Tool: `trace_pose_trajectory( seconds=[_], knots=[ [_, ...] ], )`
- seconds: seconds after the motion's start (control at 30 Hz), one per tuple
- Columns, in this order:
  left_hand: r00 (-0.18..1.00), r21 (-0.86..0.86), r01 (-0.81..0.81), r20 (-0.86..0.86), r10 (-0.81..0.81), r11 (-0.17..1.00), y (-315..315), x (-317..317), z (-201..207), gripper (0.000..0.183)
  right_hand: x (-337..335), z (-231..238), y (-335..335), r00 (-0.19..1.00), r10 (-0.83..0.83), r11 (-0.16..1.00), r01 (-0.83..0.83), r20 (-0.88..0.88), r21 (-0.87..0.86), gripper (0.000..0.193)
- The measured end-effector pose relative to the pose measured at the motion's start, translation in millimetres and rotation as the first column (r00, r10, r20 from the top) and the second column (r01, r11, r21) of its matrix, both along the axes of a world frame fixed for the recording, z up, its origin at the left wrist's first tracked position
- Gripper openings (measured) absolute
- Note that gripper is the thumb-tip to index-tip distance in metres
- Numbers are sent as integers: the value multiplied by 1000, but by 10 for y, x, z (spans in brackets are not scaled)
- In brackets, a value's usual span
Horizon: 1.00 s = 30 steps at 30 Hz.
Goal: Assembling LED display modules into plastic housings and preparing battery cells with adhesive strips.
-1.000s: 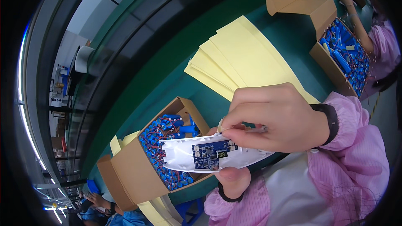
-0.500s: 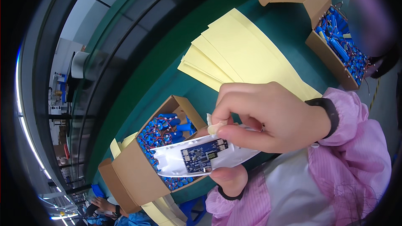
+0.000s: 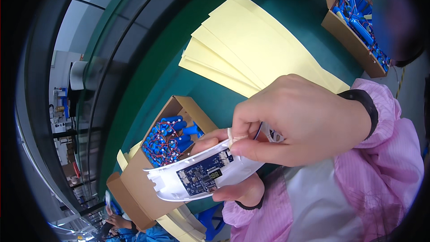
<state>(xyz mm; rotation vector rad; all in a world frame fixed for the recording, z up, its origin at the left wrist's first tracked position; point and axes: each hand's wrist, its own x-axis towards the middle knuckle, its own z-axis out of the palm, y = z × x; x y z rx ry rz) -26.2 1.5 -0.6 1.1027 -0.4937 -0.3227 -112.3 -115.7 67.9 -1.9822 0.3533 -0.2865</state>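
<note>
A white curved plastic shell (image 3: 244, 166) lies tilted across my left hand (image 3: 245, 192). That hand grips it from beneath, thumb at the near edge and fingers behind the far edge. Inside the shell sits a blue circuit board (image 3: 197, 177) with white connectors and a small two-digit display (image 3: 215, 175). My right hand (image 3: 300, 121) pinches thumb and forefinger together at the shell's far edge, beside the board's end. A wrinkled cream bit (image 3: 232, 138) shows at those fingertips; whether it is worn or held, I cannot tell. Pale wiring or a cord (image 3: 271, 133) shows partly under the right hand.
An open cardboard box (image 3: 197, 111) of blue wired battery packs (image 3: 165, 141) stands behind the shell. Fanned yellow sheets (image 3: 255, 36) lie on the green table (image 3: 210, 92). Another box (image 3: 345, 40) of packs is at far right, near a person. Another person's hand (image 3: 118, 221) shows lower left.
The shell has shifted slightly left and down and tipped, so its board faces me more. My right hand's pinch stays at the far edge. The view has shifted a little.
</note>
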Motion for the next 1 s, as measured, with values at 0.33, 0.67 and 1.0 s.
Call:
trace_pose_trajectory(
  seconds=[0.33,0.67,1.0],
  knots=[
    [999,-11,-27,48,27,1000,-32,-38,-63,86,9,-81,7,999,-33,998,34,17,-50,14],
    [971,-55,-76,221,86,996,66,5,-139,83,75,-141,34,999,-36,942,34,0,334,15],
    [985,31,38,-169,-32,999,99,-40,67,85,65,-376,136,863,-15,680,379,504,-628,18]
  ],
)
